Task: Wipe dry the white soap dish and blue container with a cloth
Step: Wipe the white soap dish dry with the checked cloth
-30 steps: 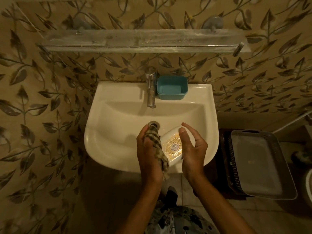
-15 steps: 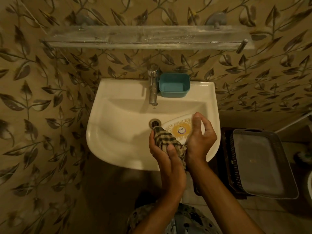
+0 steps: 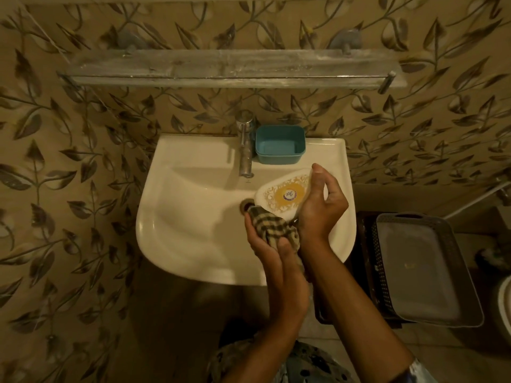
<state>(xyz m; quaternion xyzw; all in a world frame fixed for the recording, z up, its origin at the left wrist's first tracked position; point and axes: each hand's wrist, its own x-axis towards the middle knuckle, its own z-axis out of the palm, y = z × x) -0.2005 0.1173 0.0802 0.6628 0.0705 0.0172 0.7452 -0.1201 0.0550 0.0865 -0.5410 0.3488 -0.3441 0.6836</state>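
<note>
**A:** Where is the dish (image 3: 284, 196)?

**B:** Over the sink (image 3: 193, 217), just right of the drain (image 3: 247, 205). It is tipped up, so its gold-patterned face shows. The right hand (image 3: 322, 205) grips its right side, with the thumb along the far edge and the fingers curled behind.

**A:** And the cloth (image 3: 272, 226)?

**B:** It is checked and bunched in the left hand (image 3: 273, 252). The fingers curl round it and the thumb lies on top. The cloth touches the dish's near end.

**A:** And the container (image 3: 279, 145)?

**B:** It is blue and stands upright, open side up, on the sink's back ledge just right of the tap (image 3: 245, 145). It is well apart from both hands.

**A:** Anything else?

**B:** A grey basket (image 3: 425, 269) to the right of the sink.
</note>
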